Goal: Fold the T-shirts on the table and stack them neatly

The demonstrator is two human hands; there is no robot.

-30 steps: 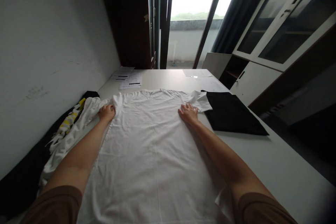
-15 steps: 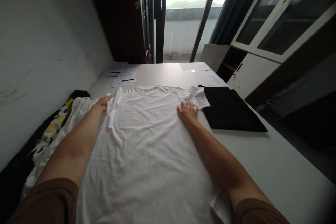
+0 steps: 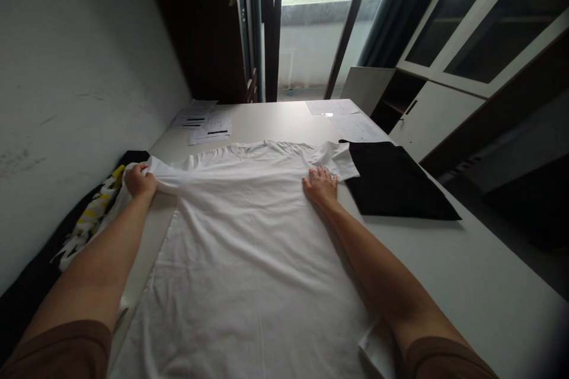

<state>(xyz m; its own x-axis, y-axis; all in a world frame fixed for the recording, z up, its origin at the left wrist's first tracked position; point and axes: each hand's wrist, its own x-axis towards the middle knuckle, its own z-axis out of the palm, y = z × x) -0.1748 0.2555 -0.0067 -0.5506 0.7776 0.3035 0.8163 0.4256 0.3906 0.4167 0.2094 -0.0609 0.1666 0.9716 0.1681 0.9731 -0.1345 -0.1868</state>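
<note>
A white T-shirt (image 3: 253, 231) lies spread over the table, its neckline toward the far end. Out at the left, my left hand (image 3: 140, 181) is closed on the end of the shirt's left sleeve and pulls it taut, with creases running across the chest. My right hand (image 3: 320, 185) rests flat on the shirt near the right sleeve, fingers spread. That sleeve overlaps the edge of a folded black cloth (image 3: 400, 180). The near hem runs out of the bottom of the view.
Along the wall at left lies a pile of clothes (image 3: 91, 213), black, white and yellow. Paper sheets (image 3: 208, 127) lie at the table's far left, and more papers (image 3: 355, 125) at its far right. A white cabinet (image 3: 440, 112) stands beyond the right edge.
My left hand has moved left and slightly nearer, stretching the left sleeve outward; bare table now shows beneath it. My right hand has stayed in place on the shirt.
</note>
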